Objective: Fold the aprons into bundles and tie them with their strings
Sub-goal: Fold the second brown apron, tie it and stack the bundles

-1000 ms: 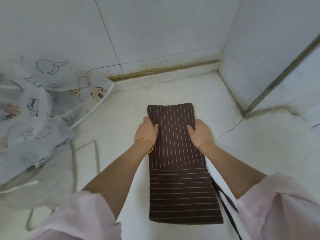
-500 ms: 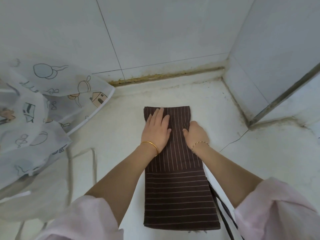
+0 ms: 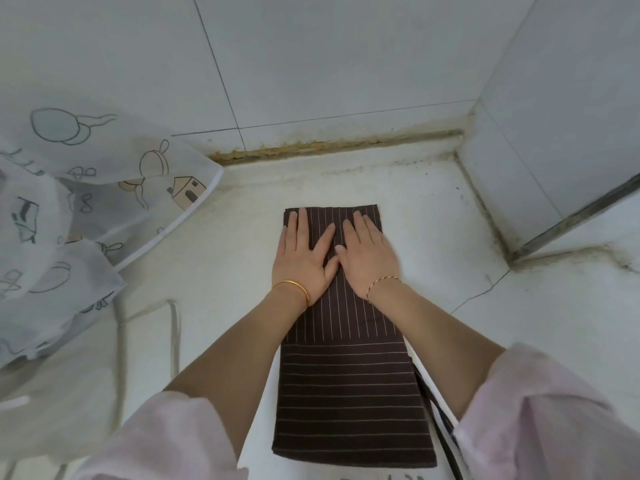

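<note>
Lengthwise, the brown apron (image 3: 348, 393) lies folded into a narrow strip on the white surface (image 3: 214, 278). Its long axis runs straight away from us toward the tiled wall (image 3: 311, 64), with pale pinstripes running along it on the far half and across it on the near half (a dark string (image 3: 441, 424) trails off its near right edge). We have our left hand (image 3: 304, 258) and right hand (image 3: 369, 258) pressed flat on its far end, side by side, fingers straight and gripping nothing.

No text is readable anywhere (the pale apron (image 3: 104, 188) bears only drawings).
</note>
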A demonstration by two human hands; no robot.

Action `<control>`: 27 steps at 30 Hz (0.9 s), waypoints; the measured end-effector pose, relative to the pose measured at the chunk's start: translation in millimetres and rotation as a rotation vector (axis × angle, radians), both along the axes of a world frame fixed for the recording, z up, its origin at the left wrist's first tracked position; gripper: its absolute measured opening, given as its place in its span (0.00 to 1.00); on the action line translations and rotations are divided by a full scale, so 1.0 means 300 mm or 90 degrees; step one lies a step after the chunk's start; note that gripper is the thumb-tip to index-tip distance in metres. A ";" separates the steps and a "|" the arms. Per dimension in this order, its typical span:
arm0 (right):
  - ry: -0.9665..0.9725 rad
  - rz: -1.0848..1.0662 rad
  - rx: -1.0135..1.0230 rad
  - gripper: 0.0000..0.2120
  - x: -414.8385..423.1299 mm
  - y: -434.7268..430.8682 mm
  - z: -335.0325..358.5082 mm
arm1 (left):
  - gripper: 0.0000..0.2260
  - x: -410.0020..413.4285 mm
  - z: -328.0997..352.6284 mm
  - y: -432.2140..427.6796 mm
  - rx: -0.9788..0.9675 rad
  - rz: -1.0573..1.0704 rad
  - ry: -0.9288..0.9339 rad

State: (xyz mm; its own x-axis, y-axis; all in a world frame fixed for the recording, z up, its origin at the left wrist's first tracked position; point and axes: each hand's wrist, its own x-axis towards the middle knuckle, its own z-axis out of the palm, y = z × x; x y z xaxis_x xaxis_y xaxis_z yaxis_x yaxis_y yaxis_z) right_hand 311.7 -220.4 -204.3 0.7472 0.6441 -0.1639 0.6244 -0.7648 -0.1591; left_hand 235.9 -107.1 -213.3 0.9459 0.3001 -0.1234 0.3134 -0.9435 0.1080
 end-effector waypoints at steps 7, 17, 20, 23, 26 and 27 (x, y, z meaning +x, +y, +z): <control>-0.043 0.009 0.053 0.25 0.004 -0.006 -0.037 | 0.25 -0.010 -0.018 0.000 0.011 -0.024 -0.044; 0.001 0.047 0.093 0.20 -0.325 -0.195 0.042 | 0.25 0.019 0.058 0.037 -0.069 -0.032 0.060; -0.008 0.027 0.083 0.22 -0.364 -0.224 0.001 | 0.18 -0.039 0.136 0.014 -0.124 -0.038 -0.054; -0.018 0.021 0.088 0.22 -0.374 -0.227 0.006 | 0.10 -0.187 0.184 -0.084 -0.367 -0.042 -0.027; 0.005 0.034 0.065 0.22 -0.367 -0.229 0.026 | 0.09 -0.304 0.172 -0.135 -0.454 -0.018 0.043; 0.011 0.037 0.060 0.22 -0.366 -0.230 0.036 | 0.09 -0.334 0.169 -0.135 -0.443 0.021 -0.009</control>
State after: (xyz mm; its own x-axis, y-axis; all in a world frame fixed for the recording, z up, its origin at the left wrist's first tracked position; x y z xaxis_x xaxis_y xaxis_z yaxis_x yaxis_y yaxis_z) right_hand 202.0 -289.3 -193.6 0.7056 0.6996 -0.1126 0.6640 -0.7083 -0.2394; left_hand 135.8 -147.5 -162.7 0.9406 0.1844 -0.2851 0.3347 -0.6440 0.6879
